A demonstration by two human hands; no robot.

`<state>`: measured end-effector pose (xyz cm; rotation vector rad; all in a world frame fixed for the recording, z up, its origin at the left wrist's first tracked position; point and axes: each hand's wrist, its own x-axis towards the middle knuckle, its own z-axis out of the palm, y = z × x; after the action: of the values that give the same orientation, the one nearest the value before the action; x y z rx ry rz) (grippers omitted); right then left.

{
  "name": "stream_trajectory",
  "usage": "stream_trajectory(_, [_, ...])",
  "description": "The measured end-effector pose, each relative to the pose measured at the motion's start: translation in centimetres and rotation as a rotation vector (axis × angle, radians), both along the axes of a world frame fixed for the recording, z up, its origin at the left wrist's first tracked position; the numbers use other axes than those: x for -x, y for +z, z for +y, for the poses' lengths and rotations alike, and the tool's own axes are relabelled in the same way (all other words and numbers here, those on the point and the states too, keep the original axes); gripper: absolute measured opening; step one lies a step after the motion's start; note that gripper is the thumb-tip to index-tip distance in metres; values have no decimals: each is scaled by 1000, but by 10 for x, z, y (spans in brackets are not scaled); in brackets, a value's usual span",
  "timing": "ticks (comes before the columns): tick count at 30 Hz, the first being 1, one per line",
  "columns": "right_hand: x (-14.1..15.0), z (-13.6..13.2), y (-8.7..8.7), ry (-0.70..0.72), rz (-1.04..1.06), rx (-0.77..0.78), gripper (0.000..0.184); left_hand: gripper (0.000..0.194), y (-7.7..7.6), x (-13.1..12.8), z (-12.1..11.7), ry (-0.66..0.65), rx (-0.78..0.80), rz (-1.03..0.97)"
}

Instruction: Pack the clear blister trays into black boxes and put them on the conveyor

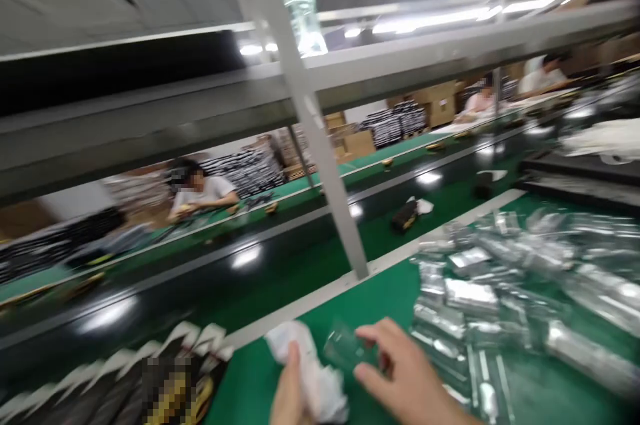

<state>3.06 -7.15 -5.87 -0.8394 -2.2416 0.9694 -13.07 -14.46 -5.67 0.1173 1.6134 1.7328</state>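
My left hand (290, 388) is closed around a crumpled white wrapped bundle (313, 372), thumb lying along its side. What the white wrapping covers is hidden. Just to the right, my right hand (395, 365) curls its thumb and fingers round the end of a clear plastic sleeve (343, 347), which is blurred and points toward the bundle. Both hands are above the green worktop (385, 305). A large heap of similar clear plastic pieces (473, 295) lies to the right of my right hand.
Dark items with white tops (185, 352) stand in a row at the left. Beyond the worktop runs a dark green conveyor (285, 272) carrying a black item (405, 215). A slanted white post (325, 138) rises from the worktop edge. Several people (207, 190) sit across the line.
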Motion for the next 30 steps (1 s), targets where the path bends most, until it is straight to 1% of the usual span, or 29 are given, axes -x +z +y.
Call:
stream_trajectory(1, [3, -3, -4, -18, 1, 18, 29, 54, -3, -9, -6, -47, -125, -134])
stream_trajectory(2, [5, -6, -7, -28, -4, 25, 28, 59, -6, -20, -8, -91, -242, -191])
stream_trajectory(4, [6, -14, -11, -29, -18, 6, 21, 68, -10, -40, -9, -143, -357, -279])
stream_trajectory(5, [5, -19, -12, -25, -26, -19, 18, 72, -12, -50, -8, -163, -383, -298])
stream_trajectory(8, [2, -32, -19, -35, -44, -143, 13, 81, -20, -70, -9, -183, -396, -318])
stream_trajectory(10, [1, -36, -28, -60, -51, -258, 10, 79, -28, -76, -10, -149, -385, -285])
stream_trajectory(12, [0, -35, -40, -85, -56, -374, 9, 77, -36, -76, -10, -99, -379, -234])
stream_trajectory(13, [-2, -34, -45, -96, -58, -425, 10, 79, -39, -75, -9, -81, -381, -206])
stream_trajectory(15, [-5, -29, -52, -111, -60, -505, 11, 85, -40, -71, -9, -67, -389, -148])
stream_trajectory(17, [-11, -24, -53, -88, -50, -541, 14, 85, -38, -67, -9, -72, -388, -78])
stream_trajectory(18, [-13, -21, -51, -64, -41, -527, 20, 83, -36, -66, -9, -78, -382, -51])
stream_trajectory(20, [-15, -17, -46, 1, -23, -416, 39, 80, -33, -66, -11, -93, -381, -44])
stream_trajectory(22, [-14, -14, -41, 95, -15, -222, 50, 77, -31, -70, -15, -114, -394, -76])
stream_trajectory(24, [-11, -12, -36, 191, -5, -36, 54, 72, -26, -71, -22, -160, -367, -63])
stream_trajectory(25, [-9, -11, -35, 227, 8, 35, 54, 68, -21, -69, -27, -209, -320, 14])
stream_trajectory(26, [-9, -10, -33, 240, 25, 90, 55, 62, -14, -62, -33, -283, -247, 153])
stream_trajectory(27, [-8, -7, -32, 229, 44, 131, 55, 57, -4, -51, -39, -356, -149, 352])
stream_trajectory(28, [-9, -4, -31, 208, 55, 167, 55, 52, 8, -36, -46, -408, -19, 599])
stream_trajectory(29, [-10, 0, -30, 183, 58, 202, 57, 49, 22, -16, -54, -441, 154, 887])
stream_trajectory(30, [-12, 4, -30, 155, 53, 237, 58, 48, 37, 6, -61, -383, 351, 1146])
